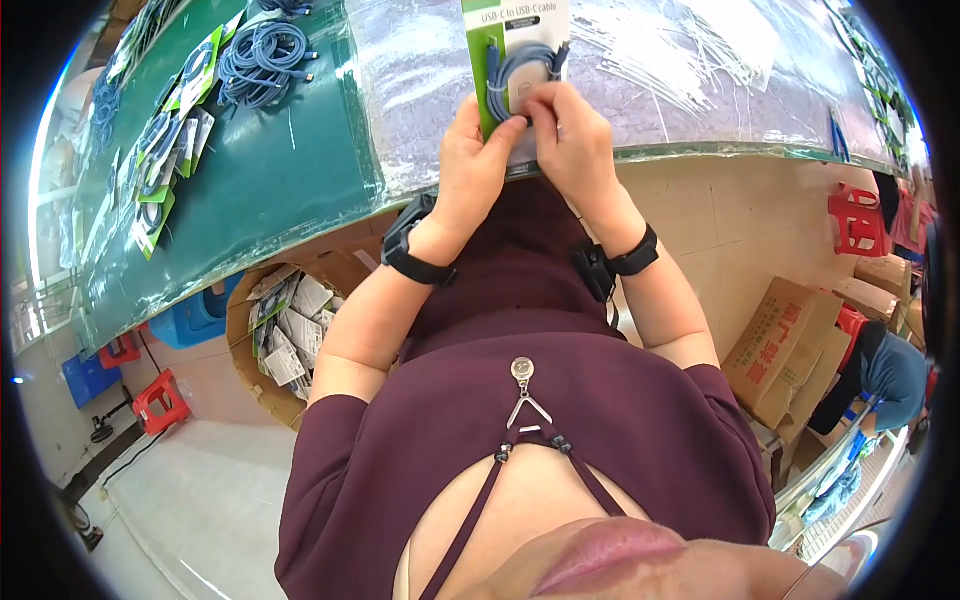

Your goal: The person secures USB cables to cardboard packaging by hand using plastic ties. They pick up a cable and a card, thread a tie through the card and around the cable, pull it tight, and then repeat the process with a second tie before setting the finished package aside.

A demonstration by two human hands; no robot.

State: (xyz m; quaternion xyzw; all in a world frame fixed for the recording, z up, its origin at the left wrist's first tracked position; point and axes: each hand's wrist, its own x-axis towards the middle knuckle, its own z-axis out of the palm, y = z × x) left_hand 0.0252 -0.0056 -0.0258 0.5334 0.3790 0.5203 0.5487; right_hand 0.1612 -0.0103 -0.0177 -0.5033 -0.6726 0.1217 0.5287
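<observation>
A green and white packaging card (pixel 525 45) printed "USB-C to USB-C cable" stands over the table's front edge. A coiled blue USB-C cable (pixel 500 78) lies against its face. My left hand (pixel 476 155) is closed around the card's lower left, its thumb pressed near the bottom of the coil. My right hand (pixel 575 135) is closed in a pinch at the coil's lower right, in front of the card. What sits between its fingertips is hidden. Both wrists wear black straps with small devices.
More coiled blue cables (pixel 262 62) and carded cables (pixel 178 150) lie on the green tabletop (pixel 290 190) at left. White cable ties (pixel 650 65) are spread at right. Below stand a round carton of cards (pixel 240 335), a cardboard box (pixel 780 340) and red stools (pixel 858 220). Another person (pixel 890 375) is at far right.
</observation>
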